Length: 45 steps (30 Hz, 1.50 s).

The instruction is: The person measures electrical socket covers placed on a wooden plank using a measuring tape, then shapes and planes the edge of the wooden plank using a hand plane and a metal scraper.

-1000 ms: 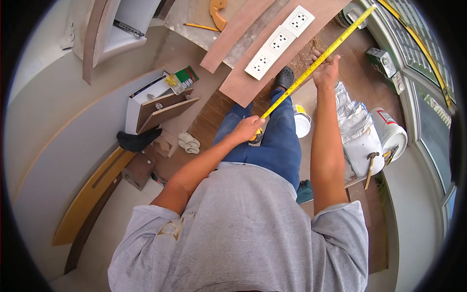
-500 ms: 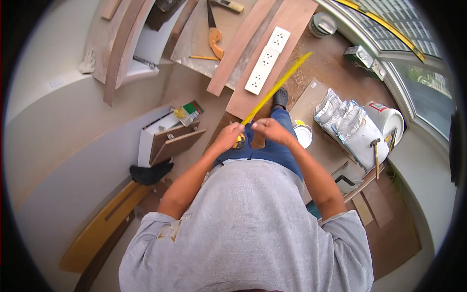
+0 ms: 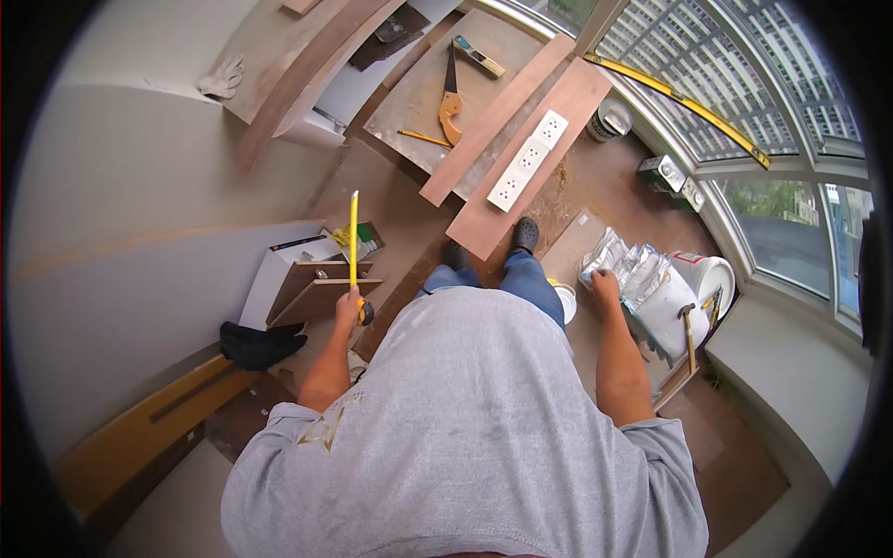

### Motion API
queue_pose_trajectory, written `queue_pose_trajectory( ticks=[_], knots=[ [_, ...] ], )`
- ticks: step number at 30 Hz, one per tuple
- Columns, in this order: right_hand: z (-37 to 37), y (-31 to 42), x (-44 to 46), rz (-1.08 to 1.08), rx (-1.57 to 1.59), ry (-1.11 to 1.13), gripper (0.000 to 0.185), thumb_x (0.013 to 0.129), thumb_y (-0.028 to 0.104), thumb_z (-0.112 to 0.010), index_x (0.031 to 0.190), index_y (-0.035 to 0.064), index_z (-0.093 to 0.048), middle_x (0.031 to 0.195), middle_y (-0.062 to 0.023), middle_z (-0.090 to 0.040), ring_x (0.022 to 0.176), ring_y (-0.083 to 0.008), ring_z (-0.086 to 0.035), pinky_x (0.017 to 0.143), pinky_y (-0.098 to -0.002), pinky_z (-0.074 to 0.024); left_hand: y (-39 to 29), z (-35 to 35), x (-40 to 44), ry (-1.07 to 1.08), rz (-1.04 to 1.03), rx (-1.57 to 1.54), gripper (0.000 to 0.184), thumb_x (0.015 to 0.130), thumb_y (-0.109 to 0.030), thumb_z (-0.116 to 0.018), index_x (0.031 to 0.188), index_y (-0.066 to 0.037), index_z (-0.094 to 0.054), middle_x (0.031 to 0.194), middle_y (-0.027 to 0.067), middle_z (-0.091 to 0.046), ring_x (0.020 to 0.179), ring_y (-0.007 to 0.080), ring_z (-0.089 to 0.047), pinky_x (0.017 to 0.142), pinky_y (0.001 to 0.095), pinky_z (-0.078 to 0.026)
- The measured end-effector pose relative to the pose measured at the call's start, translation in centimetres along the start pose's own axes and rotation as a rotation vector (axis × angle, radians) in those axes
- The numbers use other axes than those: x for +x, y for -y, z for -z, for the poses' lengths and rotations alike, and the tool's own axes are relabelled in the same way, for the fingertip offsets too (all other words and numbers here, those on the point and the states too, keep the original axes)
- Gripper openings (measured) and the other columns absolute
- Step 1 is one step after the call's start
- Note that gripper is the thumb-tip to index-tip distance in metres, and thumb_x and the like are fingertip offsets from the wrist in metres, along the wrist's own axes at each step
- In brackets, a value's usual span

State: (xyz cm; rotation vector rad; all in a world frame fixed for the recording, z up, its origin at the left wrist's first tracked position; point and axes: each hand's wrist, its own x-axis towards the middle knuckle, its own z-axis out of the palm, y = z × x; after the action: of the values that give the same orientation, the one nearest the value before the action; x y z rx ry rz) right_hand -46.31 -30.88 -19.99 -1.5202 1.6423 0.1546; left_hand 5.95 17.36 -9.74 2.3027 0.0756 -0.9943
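Observation:
My left hand (image 3: pixel 348 307) is closed around a tape measure (image 3: pixel 366 313) with a black and yellow case. Its yellow blade sticks out well beyond the hand, in front of the small cabinet with wooden fronts (image 3: pixel 321 299). On the other side of my body, my right hand (image 3: pixel 605 285) has its fingers curled in, and whatever may be inside them is hidden. That hand appears over the edge of a crumpled silver bag (image 3: pixel 642 270); whether it touches the bag I cannot tell.
Ahead, white socket plates (image 3: pixel 527 160) lie on a reddish board (image 3: pixel 474 223), beside a narrower board (image 3: pixel 446 181). A handsaw (image 3: pixel 450 110) and a pencil (image 3: pixel 424 138) rest on the worktable (image 3: pixel 391 116). To the right are a hammer (image 3: pixel 688 337) and a white bucket (image 3: pixel 714 279).
My hands have moved apart: the left went left with the tape measure, its blade now pointing straight ahead, and the right went right to the silver bag. The view has shifted too.

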Motion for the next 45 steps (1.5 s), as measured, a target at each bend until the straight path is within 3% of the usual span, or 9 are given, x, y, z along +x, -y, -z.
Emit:
queue_pose_trajectory(
  ticks=[6, 11, 17, 22, 25, 29, 35, 40, 45],
  knots=[
    [1.1, 5.8, -2.3, -0.207, 0.422, 0.201, 0.051, 0.095, 0.033, -0.064, 0.131, -0.0004, -0.05, 0.091, -0.0122, -0.062, 0.059, -0.0205, -0.057, 0.047, -0.0349, -0.0444, 2.8, -1.0, -2.1, -0.025, 0.077, -0.129, 0.054, 0.102, -0.05, -0.052, 0.088, -0.001, -0.07, 0.074, 0.0048, -0.063, 0.065, 0.0142, -0.058, 0.062, 0.0321, -0.047],
    [2.4, 20.0, -1.1, -0.118, 0.406, 0.191, 0.076, 0.091, 0.044, -0.068, 0.149, 0.0083, -0.034, 0.119, -0.0213, -0.056, 0.103, -0.0382, -0.064, 0.082, -0.051, -0.0565, 0.0, -4.2, -4.7, 0.05, 0.055, -0.15, 0.054, 0.103, -0.051, -0.051, 0.091, -0.001, -0.069, 0.074, 0.0017, -0.06, 0.066, 0.012, -0.055, 0.063, 0.0296, -0.046],
    [-1.0, 27.1, 13.5, 0.225, 0.213, -0.091, 0.081, 0.089, 0.044, -0.072, 0.148, 0.0025, -0.035, 0.13, -0.0267, -0.057, 0.107, -0.0372, -0.064, 0.072, -0.0521, -0.059, -7.5, -8.1, -8.6, 0.035, 0.023, -0.16, 0.052, 0.105, -0.049, -0.049, 0.094, -0.002, -0.069, 0.081, 0.0029, -0.062, 0.074, 0.0115, -0.056, 0.068, 0.0283, -0.046],
    [-3.8, 32.8, 19.6, 0.187, 0.034, -0.308, 0.092, 0.083, 0.043, -0.077, 0.15, -0.0029, -0.033, 0.132, -0.0333, -0.056, 0.114, -0.047, -0.061, 0.094, -0.052, -0.0533, -14.4, -12.9, -10.7, 0.018, 0.06, -0.208, 0.047, 0.105, -0.044, -0.051, 0.098, -0.001, -0.068, 0.087, 0.0041, -0.063, 0.08, 0.012, -0.058, 0.075, 0.0277, -0.048],
    [-5.2, 33.3, 24.0, 0.243, 0.225, -0.091, 0.102, 0.078, 0.051, -0.079, 0.15, -0.0024, -0.03, 0.141, -0.0364, -0.048, 0.131, -0.0487, -0.05, 0.108, -0.0492, -0.0436, -18.0, -15.2, -10.7, 0.001, 0.063, -0.319, 0.046, 0.106, -0.044, -0.049, 0.099, -0.002, -0.067, 0.087, 0.0041, -0.064, 0.08, 0.0117, -0.057, 0.075, 0.0278, -0.047],
    [-2.5, 38.7, 20.2, 0.026, 0.004, -0.154, 0.103, 0.077, 0.05, -0.08, 0.151, 0.0008, -0.029, 0.145, -0.0338, -0.042, 0.129, -0.0512, -0.049, 0.107, -0.0497, -0.0451, -24.2, -17.8, -4.6, 0.129, -0.107, -0.074, 0.045, 0.103, -0.044, -0.054, 0.097, 0.0, -0.065, 0.084, 0.0074, -0.063, 0.08, 0.0141, -0.058, 0.076, 0.0313, -0.048],
    [-2.7, 38.9, 24.1, 0.089, -0.003, -0.232, 0.088, 0.08, 0.038, -0.075, 0.149, 0.0002, -0.034, 0.139, -0.0353, -0.047, 0.124, -0.0511, -0.053, 0.105, -0.0502, -0.0468, -34.6, -19.8, 13.5, -0.02, -0.447, 0.433, 0.06, 0.099, -0.055, -0.052, 0.097, 0.004, -0.059, 0.096, 0.0327, -0.066, 0.096, 0.05, -0.063, 0.079, 0.0529, -0.048],
    [-0.5, 36.8, 27.4, 0.368, -0.06, -0.208, 0.065, 0.082, 0.031, -0.07, 0.135, -0.0046, -0.055, 0.114, -0.032, -0.067, 0.111, -0.0446, -0.064, 0.1, -0.0445, -0.0483, -40.7, -20.3, 22.9, -0.082, -0.438, 0.693, 0.058, 0.099, -0.052, -0.054, 0.112, 0.004, -0.063, 0.11, 0.0285, -0.068, 0.107, 0.046, -0.063, 0.094, 0.0535, -0.047],
    [-2.6, 32.9, 29.1, 0.169, 0.219, -0.234, 0.072, 0.087, 0.037, -0.07, 0.141, -0.0067, -0.048, 0.129, -0.0361, -0.06, 0.12, -0.0465, -0.06, 0.101, -0.046, -0.0479, -44.8, -21.0, 27.8, -0.05, -0.575, 0.903, 0.052, 0.1, -0.048, -0.053, 0.116, 0.0, -0.064, 0.115, 0.0262, -0.067, 0.113, 0.0424, -0.062, 0.099, 0.053, -0.046]
  ],
)
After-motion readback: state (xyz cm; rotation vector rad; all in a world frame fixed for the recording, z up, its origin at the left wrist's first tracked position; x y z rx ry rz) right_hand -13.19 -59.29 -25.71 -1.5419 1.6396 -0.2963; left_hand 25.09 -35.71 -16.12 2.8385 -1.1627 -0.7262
